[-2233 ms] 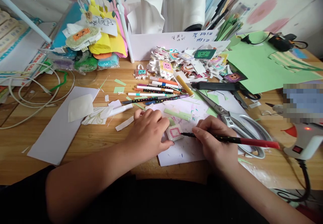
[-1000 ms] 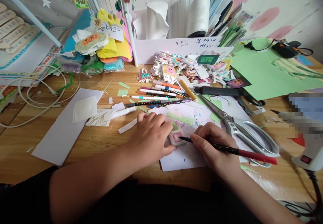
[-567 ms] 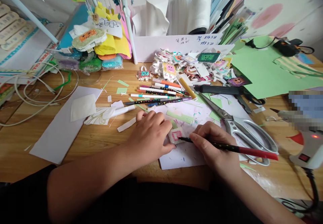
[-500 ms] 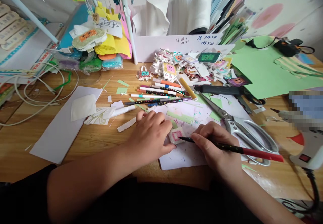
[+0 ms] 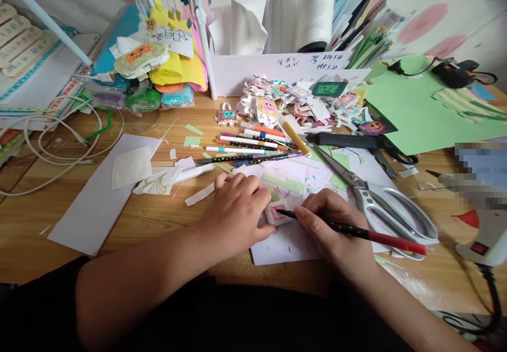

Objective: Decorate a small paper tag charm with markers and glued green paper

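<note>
My left hand (image 5: 234, 207) lies curled on the desk, its thumb and fingers pinching a small white foam square (image 5: 275, 212) with a pink drawn frame. My right hand (image 5: 331, 228) grips a black-and-red marker pen (image 5: 358, 231) whose tip touches the square's face. Both rest on a white scrap sheet (image 5: 289, 241) streaked with coloured pen marks. Most of the square's left side is hidden behind my left fingers.
Large scissors (image 5: 380, 204) lie just right of my right hand. A row of marker pens (image 5: 249, 146) sits beyond my hands, with a heap of small decorated squares (image 5: 301, 101) behind. A glue gun (image 5: 481, 233) stands at the right. Green paper (image 5: 415, 111), white paper (image 5: 101, 191) and cables (image 5: 59, 140) surround.
The pen tip has crept left across the small square and my right hand followed slightly. My left hand keeps its pinch in the same place.
</note>
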A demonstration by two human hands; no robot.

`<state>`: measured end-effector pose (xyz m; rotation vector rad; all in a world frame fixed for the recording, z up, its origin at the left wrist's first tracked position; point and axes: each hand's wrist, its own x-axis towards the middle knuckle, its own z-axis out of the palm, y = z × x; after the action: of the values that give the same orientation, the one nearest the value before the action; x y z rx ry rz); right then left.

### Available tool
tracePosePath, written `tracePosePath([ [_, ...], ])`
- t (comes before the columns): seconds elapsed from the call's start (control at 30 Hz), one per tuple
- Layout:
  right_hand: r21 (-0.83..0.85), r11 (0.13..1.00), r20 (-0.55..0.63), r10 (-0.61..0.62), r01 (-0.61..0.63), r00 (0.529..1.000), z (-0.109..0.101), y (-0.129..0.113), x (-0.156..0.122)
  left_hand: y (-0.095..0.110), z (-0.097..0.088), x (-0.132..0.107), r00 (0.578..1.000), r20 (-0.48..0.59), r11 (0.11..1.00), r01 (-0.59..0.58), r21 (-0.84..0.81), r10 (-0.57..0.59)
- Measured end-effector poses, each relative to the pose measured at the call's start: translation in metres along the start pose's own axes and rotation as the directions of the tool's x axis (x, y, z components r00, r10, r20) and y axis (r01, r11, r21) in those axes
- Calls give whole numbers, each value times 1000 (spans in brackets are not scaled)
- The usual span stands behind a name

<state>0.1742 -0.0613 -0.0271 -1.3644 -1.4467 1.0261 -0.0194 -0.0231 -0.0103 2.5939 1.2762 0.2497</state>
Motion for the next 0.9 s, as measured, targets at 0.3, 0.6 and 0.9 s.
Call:
tracePosePath([
  [0.3, 35, 999, -1, -1, 1, 1000, 0, 0, -1, 1, 0, 0, 1000, -1, 1000, 7, -4, -7],
  [0.6, 6, 1000, 6, 1, -1, 1000, 1, -1, -1, 0, 0, -1, 1000, 2, 1000, 1, -3, -1],
  [0.9, 38, 999, -5, -3, 4, 1000, -1, 1, -1, 1, 0, 0, 1000, 7, 1000, 9, 8, -10],
])
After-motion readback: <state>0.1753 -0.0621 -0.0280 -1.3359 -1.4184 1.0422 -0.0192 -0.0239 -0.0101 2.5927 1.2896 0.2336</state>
